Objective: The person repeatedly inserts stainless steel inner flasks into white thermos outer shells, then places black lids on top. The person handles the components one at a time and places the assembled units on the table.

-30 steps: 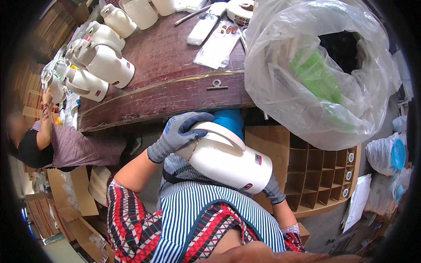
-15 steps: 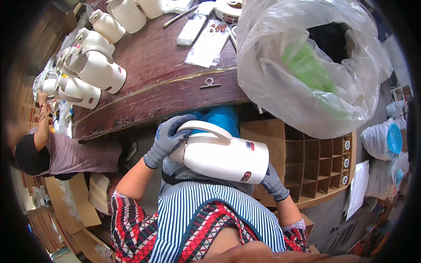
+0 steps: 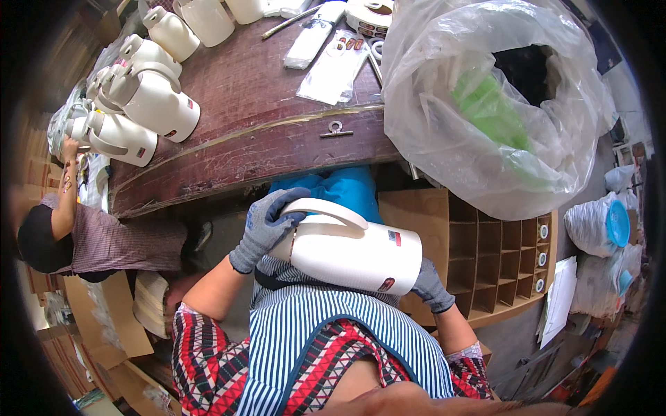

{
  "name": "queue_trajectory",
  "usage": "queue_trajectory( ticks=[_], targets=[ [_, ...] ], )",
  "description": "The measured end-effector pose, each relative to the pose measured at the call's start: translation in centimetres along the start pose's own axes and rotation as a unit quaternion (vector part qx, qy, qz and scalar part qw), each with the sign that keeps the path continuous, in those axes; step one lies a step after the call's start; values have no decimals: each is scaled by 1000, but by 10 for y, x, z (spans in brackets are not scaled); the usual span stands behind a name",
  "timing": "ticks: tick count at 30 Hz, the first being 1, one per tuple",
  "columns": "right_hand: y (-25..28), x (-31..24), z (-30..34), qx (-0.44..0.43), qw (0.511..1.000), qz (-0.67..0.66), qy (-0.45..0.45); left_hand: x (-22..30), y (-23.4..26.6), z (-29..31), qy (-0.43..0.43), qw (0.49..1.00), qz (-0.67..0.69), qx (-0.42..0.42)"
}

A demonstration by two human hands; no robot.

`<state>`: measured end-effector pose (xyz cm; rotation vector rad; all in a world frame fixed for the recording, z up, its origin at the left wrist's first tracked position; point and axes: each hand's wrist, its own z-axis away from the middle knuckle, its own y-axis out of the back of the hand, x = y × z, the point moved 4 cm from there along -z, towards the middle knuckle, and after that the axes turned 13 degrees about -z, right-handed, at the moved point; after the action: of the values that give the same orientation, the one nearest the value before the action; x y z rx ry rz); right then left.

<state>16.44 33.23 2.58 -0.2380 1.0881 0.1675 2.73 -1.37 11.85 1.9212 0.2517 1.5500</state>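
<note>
A white thermos jug (image 3: 343,255) with a curved handle lies on its side in front of my striped apron, its base toward the right. It bears two small red labels. My left hand (image 3: 265,229), in a grey glove, is closed around the lid end and the near end of the handle. At the other end my gloved right hand (image 3: 434,288) supports the base; its fingertips are partly hidden behind the jug.
A worn dark wooden table (image 3: 250,111) spans the far side. Several white jugs (image 3: 161,104) stand at its left, where a co-worker's arm (image 3: 68,173) reaches in. A large plastic bag (image 3: 423,132) and a divided carton (image 3: 489,246) are on the right. A metal clip (image 3: 336,130) lies near the table edge.
My hands keep the same hold on the jug, which has shifted very slightly. The whole view has moved a little, and the co-worker at the left has moved slightly.
</note>
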Motion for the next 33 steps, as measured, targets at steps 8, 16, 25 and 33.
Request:
queue_trajectory(
  ticks=[8,16,25,33],
  targets=[
    [-13,-38,-5,26,993,98,63,-40,-5,4,11,996,-73,44],
    [-73,-211,21,-77,884,427,174,-129,-30,6,112,924,365,3],
    [-149,-239,15,-78,773,530,339,-148,-47,25,166,835,525,-22],
    [-183,-237,8,-178,674,598,395,-182,-53,42,141,813,564,-39]
  ],
)
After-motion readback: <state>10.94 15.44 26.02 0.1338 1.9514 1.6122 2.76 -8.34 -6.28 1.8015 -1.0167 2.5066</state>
